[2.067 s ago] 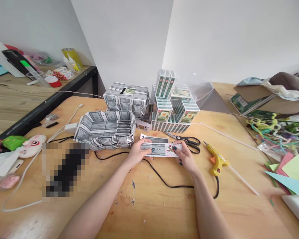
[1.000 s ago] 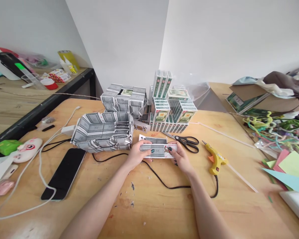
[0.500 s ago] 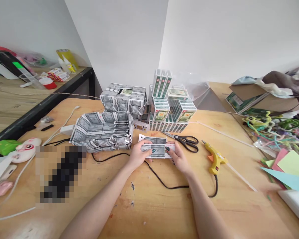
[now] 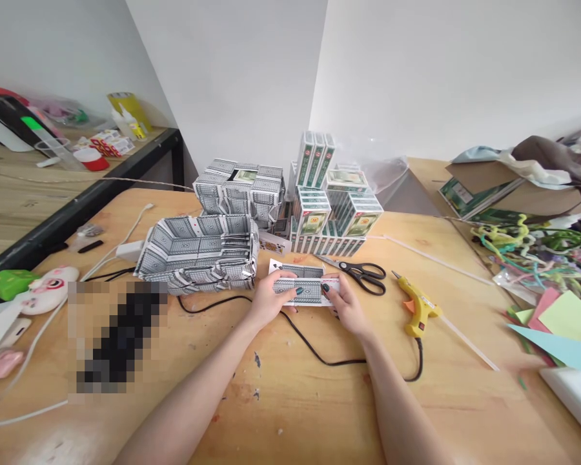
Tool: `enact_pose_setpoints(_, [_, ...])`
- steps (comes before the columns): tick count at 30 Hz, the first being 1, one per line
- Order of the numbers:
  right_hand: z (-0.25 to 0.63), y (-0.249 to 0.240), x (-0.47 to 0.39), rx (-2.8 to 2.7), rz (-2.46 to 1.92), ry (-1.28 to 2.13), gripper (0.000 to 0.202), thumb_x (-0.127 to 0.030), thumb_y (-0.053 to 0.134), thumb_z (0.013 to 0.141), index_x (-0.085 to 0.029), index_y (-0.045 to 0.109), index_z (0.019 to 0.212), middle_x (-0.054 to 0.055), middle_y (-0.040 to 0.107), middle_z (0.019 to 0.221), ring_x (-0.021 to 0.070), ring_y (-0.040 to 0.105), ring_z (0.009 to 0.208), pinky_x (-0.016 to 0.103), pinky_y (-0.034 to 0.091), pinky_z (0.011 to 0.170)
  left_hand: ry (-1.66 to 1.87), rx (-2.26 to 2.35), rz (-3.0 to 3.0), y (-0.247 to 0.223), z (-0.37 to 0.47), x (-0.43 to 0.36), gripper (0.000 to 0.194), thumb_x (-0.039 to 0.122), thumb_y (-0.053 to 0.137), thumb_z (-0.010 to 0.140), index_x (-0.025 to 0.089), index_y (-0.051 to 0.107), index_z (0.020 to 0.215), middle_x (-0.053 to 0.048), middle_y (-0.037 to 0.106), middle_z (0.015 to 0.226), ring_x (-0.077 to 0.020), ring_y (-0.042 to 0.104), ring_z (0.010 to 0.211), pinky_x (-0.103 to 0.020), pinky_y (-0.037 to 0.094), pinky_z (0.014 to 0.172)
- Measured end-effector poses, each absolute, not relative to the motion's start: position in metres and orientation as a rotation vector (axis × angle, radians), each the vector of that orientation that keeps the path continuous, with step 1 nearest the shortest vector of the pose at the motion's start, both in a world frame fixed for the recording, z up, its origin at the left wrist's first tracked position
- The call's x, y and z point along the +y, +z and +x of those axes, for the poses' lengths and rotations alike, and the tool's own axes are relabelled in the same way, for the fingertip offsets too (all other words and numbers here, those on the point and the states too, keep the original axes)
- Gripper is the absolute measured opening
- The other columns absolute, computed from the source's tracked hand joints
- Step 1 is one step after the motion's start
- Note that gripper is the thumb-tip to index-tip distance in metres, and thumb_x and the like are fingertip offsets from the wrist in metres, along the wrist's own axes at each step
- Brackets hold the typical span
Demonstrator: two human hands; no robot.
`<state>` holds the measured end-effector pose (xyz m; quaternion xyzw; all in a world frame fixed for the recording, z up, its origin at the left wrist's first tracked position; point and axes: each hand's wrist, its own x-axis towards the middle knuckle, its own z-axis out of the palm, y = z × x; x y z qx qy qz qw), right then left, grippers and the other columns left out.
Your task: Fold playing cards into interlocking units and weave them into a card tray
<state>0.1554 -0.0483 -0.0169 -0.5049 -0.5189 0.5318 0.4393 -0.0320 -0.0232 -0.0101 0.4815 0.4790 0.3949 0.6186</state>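
A strip of grey-backed playing cards (image 4: 310, 291) is held between both hands above the table. My left hand (image 4: 271, 298) grips its left end, thumb on top; my right hand (image 4: 346, 306) pinches the right end, thumb on the card face. Just behind lie more cards (image 4: 307, 271), partly covered by the held ones. An open tray built of folded cards (image 4: 186, 247) stands to the left, and a second card-built block (image 4: 242, 187) is behind it. Black-handled scissors (image 4: 365, 276) lie right of the cards.
Stacked card boxes (image 4: 326, 245) stand at the back. On the right are a yellow glue gun (image 4: 419, 307) with its black cord, coloured paper (image 4: 569, 323) and tangled pipe cleaners (image 4: 537, 252). A white cable (image 4: 39, 349) and a blurred dark object (image 4: 126, 336) are left.
Both hands keep their hold on the card strip in almost the same place. The view has shifted very slightly; nothing else has visibly moved.
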Motion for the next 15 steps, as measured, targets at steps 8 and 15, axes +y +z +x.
enact_pose_setpoints(8, [0.155,-0.0172,-0.0497,-1.271,-1.222,1.347,0.026,-0.046,0.048,0.081,-0.024,0.043,0.095,-0.007,0.038,0.06,0.0062,0.032,0.043,0.018,0.027,0.037,0.901,1.098,1.099,-0.0089,-0.0319,-0.0231,0.038,0.03,0.071,0.061,0.014,0.057,0.093,-0.004,0.051,0.083,-0.0129,0.054,0.064,-0.028,0.055,0.047])
enact_pose_setpoints(15, [0.1478,-0.0151,-0.049,-1.101,-1.166,1.347,0.034,-0.044,0.054,0.077,-0.025,0.043,0.104,-0.007,0.04,0.061,0.0044,0.03,0.038,0.017,0.03,0.032,0.992,1.057,1.075,-0.004,-0.0331,-0.0254,0.049,0.028,0.068,0.065,0.022,0.053,0.111,-0.005,0.053,0.099,-0.0158,0.056,0.073,-0.027,0.056,0.048])
